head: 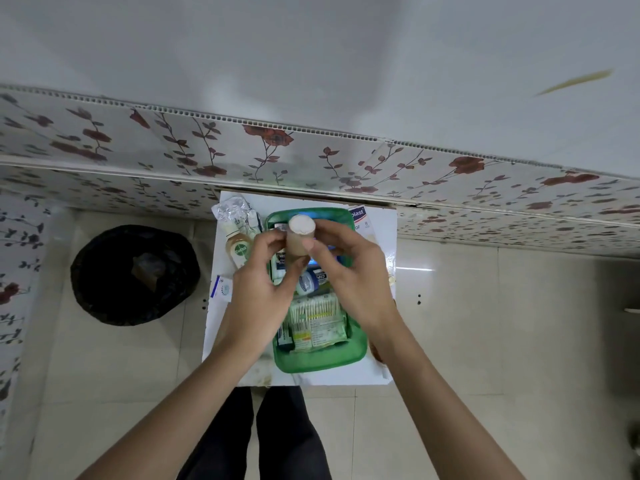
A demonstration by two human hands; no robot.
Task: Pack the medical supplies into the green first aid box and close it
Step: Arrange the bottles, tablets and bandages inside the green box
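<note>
The green first aid box (pixel 320 358) lies open on a small white table (pixel 375 341). Inside it are a packet of cotton buds (pixel 317 318), a blue-and-white tube (pixel 310 282) and other small packs. Above the box I hold a beige roll of bandage (pixel 300 237) upright. My left hand (pixel 263 282) pinches its lower left side and my right hand (pixel 349 271) grips its right side. A Dettol bottle (pixel 239 245), a crinkled foil pack (pixel 235 211) and a small blue-and-white sachet (pixel 221 288) lie left of the box. A plaster box (pixel 360 218) peeks out behind it.
A black-lined waste bin (pixel 135 273) stands on the tiled floor left of the table. A floral-patterned wall panel (pixel 311 157) runs right behind the table. My legs (pixel 256 434) are under the table's near edge.
</note>
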